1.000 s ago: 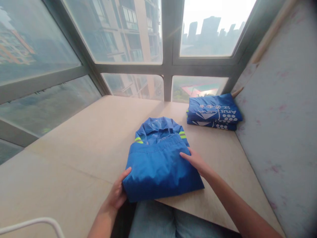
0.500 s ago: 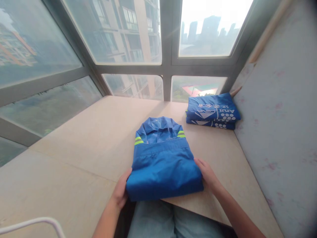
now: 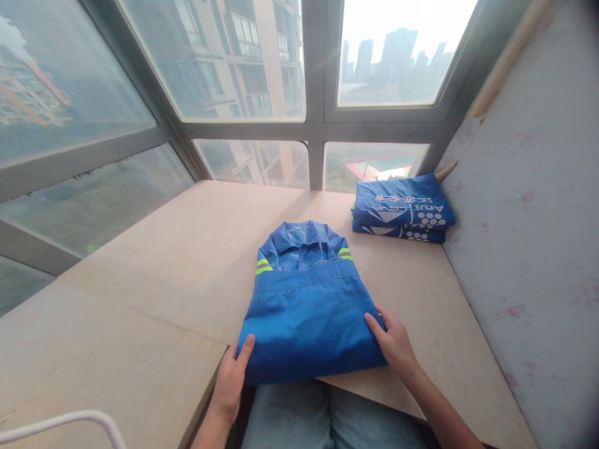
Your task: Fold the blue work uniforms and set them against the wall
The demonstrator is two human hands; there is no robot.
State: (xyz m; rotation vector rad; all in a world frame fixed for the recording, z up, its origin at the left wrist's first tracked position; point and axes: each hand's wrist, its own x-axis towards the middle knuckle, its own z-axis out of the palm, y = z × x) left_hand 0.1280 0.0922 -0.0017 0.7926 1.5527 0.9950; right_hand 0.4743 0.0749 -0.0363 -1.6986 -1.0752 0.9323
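Note:
A blue work jacket (image 3: 309, 318), partly folded, lies before me with its collar toward the window. Its lower part is turned up over the front, and yellow-green reflective stripes show at both sides below the collar. My left hand (image 3: 231, 374) grips the near left corner, thumb on top and fingers hidden beneath the cloth. On the right edge, my right hand (image 3: 393, 340) holds the jacket the same way, thumb on the upper face and the other fingers mostly hidden. The near edge of the jacket reaches past the edge of the tabletop, above my lap.
Two folded blue garments with white printing (image 3: 402, 209) are stacked at the back right, against the wall (image 3: 528, 249). A white cable or tube (image 3: 70, 419) curves over the pale tabletop (image 3: 154, 262) at the lower left. Windows (image 3: 248, 162) border the back and left.
Both thumbs have come over onto the top of the jacket. My left hand has shifted slightly lower, and the near edge of the jacket sits a little closer to me.

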